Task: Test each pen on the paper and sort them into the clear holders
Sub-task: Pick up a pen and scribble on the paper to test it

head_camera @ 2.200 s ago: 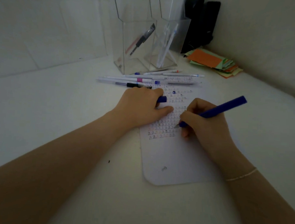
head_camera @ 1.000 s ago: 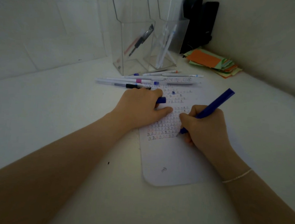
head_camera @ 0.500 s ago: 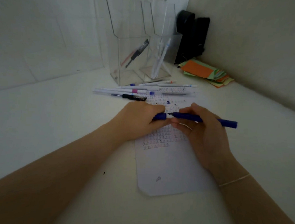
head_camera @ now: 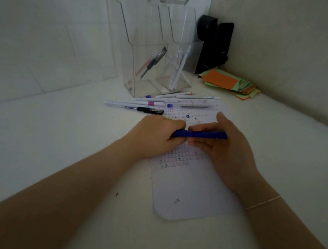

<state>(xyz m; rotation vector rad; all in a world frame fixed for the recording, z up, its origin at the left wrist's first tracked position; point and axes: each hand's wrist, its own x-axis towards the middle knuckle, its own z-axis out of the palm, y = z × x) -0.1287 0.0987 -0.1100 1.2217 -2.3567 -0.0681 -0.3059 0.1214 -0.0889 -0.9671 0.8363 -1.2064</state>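
— While both hands hover over the paper (head_camera: 187,183), how are they set?

— The left hand (head_camera: 155,135) has its fingers curled round the cap end of the blue pen (head_camera: 198,134); the right hand (head_camera: 226,144) pinches the barrel between thumb and fingertips, palm partly turned up. The pen lies level, crosswise, just above the sheet's written rows. The right wrist wears a thin bracelet (head_camera: 263,202).

— Anything readable?

— No. The paper carries rows of small test marks in several colours and one scribble near its lower edge, but they are too small to read. No brand shows on any pen.

— And compared with before?

— About two seconds ago the right hand was writing with the pen, tip on the paper, while the left held the cap separately. Half a second ago cap and tip were just meeting. Now the cap appears seated, the pen one blue bar between the hands.

— Where are the rest?

— The loose pens (head_camera: 152,104) lie in a row at the sheet's far edge, a black one nearest. Behind them, the left clear holder (head_camera: 142,85) has a black and a red pen leaning inside; the right clear holder (head_camera: 188,74) has white pens. Coloured paper slips (head_camera: 229,83) are stacked by the wall, beside a dark object (head_camera: 215,43) in the corner.
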